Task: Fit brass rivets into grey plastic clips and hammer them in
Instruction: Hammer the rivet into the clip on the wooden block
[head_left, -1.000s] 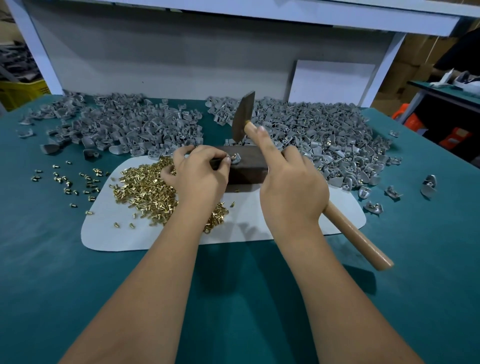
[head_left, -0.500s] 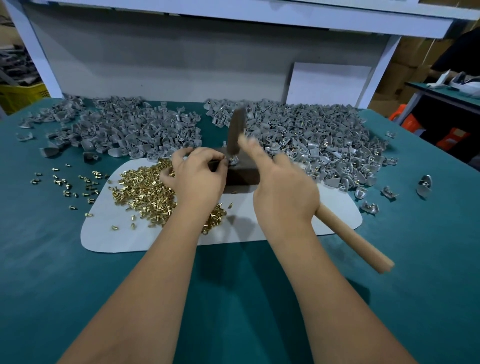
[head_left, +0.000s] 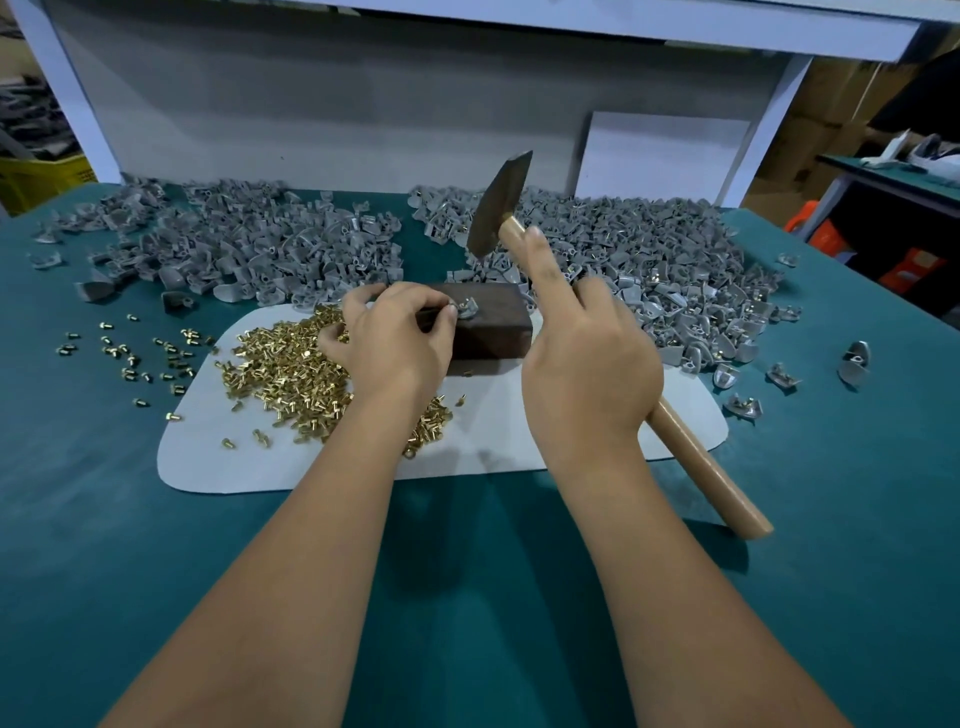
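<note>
Head view: one wide look down at a teal table (head_left: 156, 519).
Right hand (head_left: 589, 358): wrapped round the wooden handle of a hammer (head_left: 498, 208), forefinger laid straight along the handle; the head is raised above the block.
Left hand (head_left: 395, 338): fingertips pinching a grey clip (head_left: 466, 307) and steadying it on top of a dark block (head_left: 488, 325).
Rivets (head_left: 291, 364): brass heap on a white mat (head_left: 519, 441), just left of the block, with strays on the table further left.
Clips: left pile (head_left: 244, 249) and right pile (head_left: 649, 260) behind the mat.
</note>
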